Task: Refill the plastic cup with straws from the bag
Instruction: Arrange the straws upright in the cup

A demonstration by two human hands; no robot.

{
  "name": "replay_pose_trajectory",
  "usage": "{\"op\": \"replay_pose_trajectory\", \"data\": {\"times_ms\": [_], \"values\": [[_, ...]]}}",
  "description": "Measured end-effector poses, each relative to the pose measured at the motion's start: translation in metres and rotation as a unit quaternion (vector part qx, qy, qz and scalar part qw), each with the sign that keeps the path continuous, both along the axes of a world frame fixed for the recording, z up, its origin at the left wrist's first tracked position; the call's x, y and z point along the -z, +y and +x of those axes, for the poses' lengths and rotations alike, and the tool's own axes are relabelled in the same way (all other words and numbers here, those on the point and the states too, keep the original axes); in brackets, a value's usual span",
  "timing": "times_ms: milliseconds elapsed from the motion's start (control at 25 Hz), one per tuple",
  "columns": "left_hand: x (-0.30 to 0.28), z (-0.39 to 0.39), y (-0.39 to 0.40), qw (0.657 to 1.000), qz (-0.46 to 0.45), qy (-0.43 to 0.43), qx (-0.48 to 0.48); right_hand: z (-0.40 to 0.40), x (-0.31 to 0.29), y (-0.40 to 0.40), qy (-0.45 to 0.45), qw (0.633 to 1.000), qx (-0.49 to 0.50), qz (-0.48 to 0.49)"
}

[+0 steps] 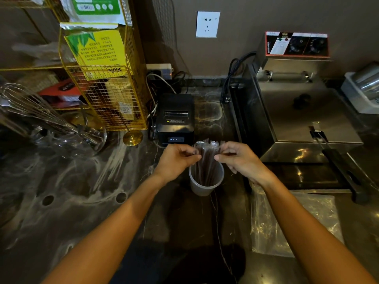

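Note:
A translucent plastic cup (205,186) stands upright on the dark marble counter in the middle of the view. A bundle of dark, individually wrapped straws (207,158) stands in it, its tops fanning out above the rim. My left hand (178,159) pinches the bundle's upper left side. On the upper right side my right hand (241,158) pinches it too. The clear plastic bag (295,220) lies flat on the counter to the right, partly under my right forearm; what it holds is not discernible.
A black receipt printer (176,119) stands just behind the cup. A steel fryer (297,111) with a black-handled tool fills the right. A yellow wire rack (110,78) and a glass bowl holding whisks (61,128) are at the left.

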State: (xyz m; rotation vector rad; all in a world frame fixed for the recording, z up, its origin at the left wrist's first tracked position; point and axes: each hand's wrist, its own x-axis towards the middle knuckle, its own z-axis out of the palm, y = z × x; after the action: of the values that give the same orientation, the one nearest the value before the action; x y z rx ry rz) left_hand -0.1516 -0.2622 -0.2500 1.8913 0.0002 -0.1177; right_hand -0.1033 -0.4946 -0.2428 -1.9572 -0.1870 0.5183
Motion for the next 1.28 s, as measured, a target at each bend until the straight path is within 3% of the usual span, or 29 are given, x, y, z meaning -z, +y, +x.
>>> {"op": "replay_pose_trajectory", "data": {"times_ms": [240, 360, 520, 680, 800, 1280], "values": [[0.002, 0.0, 0.0, 1.0, -0.024, 0.007, 0.013, -0.005, 0.013, 0.003, -0.012, 0.987, 0.017, -0.157], [0.003, -0.001, 0.001, 0.999, -0.044, 0.008, 0.012, -0.012, 0.009, -0.004, -0.067, 0.979, 0.043, -0.187], [0.002, 0.0, 0.001, 0.998, -0.055, 0.022, 0.011, -0.026, 0.001, -0.006, -0.172, 0.975, 0.081, -0.113], [0.001, 0.0, 0.0, 0.998, -0.047, 0.01, 0.03, -0.037, -0.001, 0.014, -0.129, 0.984, -0.056, -0.111], [0.0, -0.002, 0.0, 0.998, -0.047, 0.006, 0.034, -0.04, 0.0, 0.027, -0.118, 0.984, -0.092, -0.097], [0.005, -0.006, 0.001, 0.999, 0.042, 0.013, 0.03, -0.033, -0.013, 0.019, -0.092, 0.995, 0.022, 0.014]]}}
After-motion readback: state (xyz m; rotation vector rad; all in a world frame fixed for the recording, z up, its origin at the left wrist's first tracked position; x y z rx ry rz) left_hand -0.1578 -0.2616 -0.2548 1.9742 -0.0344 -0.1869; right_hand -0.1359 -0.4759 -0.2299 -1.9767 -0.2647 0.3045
